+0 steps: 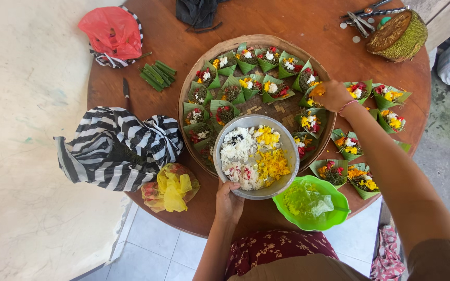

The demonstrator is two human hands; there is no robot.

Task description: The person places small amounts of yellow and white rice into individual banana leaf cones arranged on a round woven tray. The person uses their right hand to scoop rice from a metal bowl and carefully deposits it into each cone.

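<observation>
So the left hand [228, 200] is gripping the near rim of the metal bowl [257, 156], fingers curled onto the edge, and the bowl sits half on the near edge of the round woven tray [204, 62], toward the near edge of the round wooden table [313, 26]. It's full of white rice and yellow petals [272, 164], so I'd guess it's got some weight but nothing serious. The metal rim looks thin and smooth, probably a bit slippery, so holding it right at the lip like that seems the sensible spot

The right hand [333, 95] is out over the far right edge of the tray, fingers pinched together on a small bit of orange-yellow stuff [319, 90], just above one of the little green leaf cups [276, 88]. That pinch of petals weighs nothing and is soft and crumbly, so a fingertip pinch is really the only way to carry it

The leaf cups look light and flimsy, folded leaf that would crush or tip easily; best lifted from underneath or by the folded corners. More of them sit off the tray along the right edge of the table. A green plastic bowl [313, 204] sits at the near edge, touching or just beside the metal one
</observation>
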